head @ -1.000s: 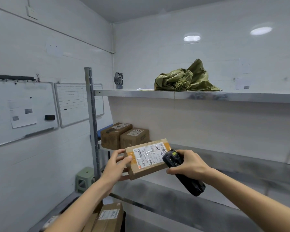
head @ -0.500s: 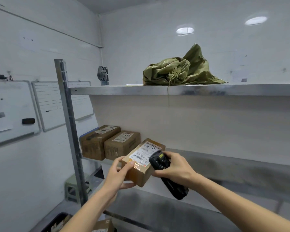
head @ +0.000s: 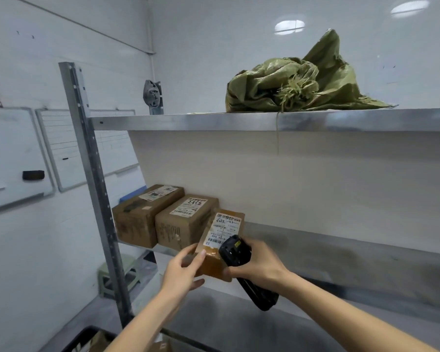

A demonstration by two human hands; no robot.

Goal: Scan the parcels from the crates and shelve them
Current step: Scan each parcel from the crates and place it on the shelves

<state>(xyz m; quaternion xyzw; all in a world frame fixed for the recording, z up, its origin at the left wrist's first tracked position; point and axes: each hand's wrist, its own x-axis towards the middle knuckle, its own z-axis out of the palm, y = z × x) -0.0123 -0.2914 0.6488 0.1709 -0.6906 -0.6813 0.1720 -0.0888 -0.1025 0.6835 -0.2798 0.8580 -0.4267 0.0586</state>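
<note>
A small brown cardboard parcel (head: 220, 240) with a white label lies lengthwise at the front edge of the middle shelf (head: 341, 240), right beside two shelved brown boxes, one (head: 140, 214) at the far left and one (head: 183, 224) next to it. My left hand (head: 183, 273) grips the parcel's near left corner, thumb underneath. My right hand (head: 259, 265) holds a black handheld scanner (head: 241, 270) against the parcel's near right end, its handle pointing down to the right.
A crumpled green woven sack (head: 297, 85) lies on the top shelf (head: 239, 121). A steel upright (head: 92, 174) stands at the left. Whiteboards (head: 15, 153) hang on the left wall. A black crate (head: 87, 339) with parcels sits below, near a green stool (head: 117, 275).
Both hands moved the parcel forward and turned it lengthwise onto the middle shelf beside the two boxes. The view has come closer to the shelf.
</note>
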